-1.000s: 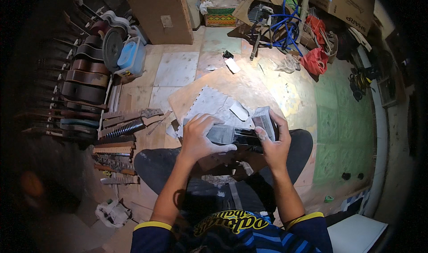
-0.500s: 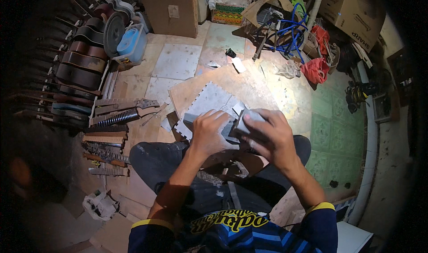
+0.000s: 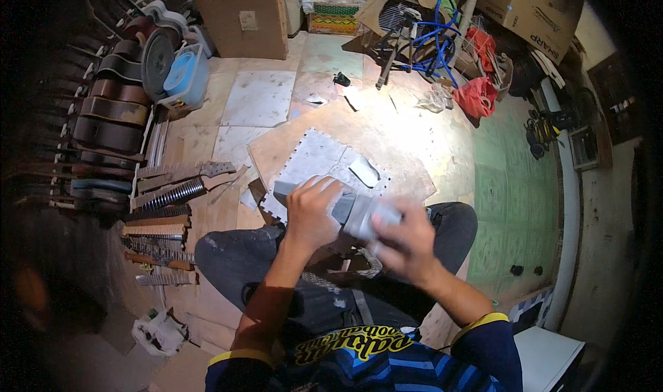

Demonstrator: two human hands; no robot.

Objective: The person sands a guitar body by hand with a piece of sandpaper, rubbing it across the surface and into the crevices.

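Gripping grey bar (image 3: 343, 209) w/ L hand (image 3: 314, 209), fingers clamped over it, bar poking out past both sides of hand. Holding pale grey block (image 3: 362, 216) in R hand (image 3: 409, 238), at bar's R end (touching or just above, can't tell, too blurred). Keeping hands apart but close, w/ block in between. Working above lap, b/w L knee (image 3: 228, 257) and R knee (image 3: 457, 230), so hemmed in at sides, esp. w/ R hand just beside R knee. More room fwd: over white mat (image 3: 314, 154) w/ toothed edges, past white scrap (image 3: 364, 172) near block, out to edges of plywood board (image 3: 397, 147) under mat. Beyond R knee, onto green tiles (image 3: 511, 205). To L, near L knee, up against row of wooden pieces (image 3: 157, 259).
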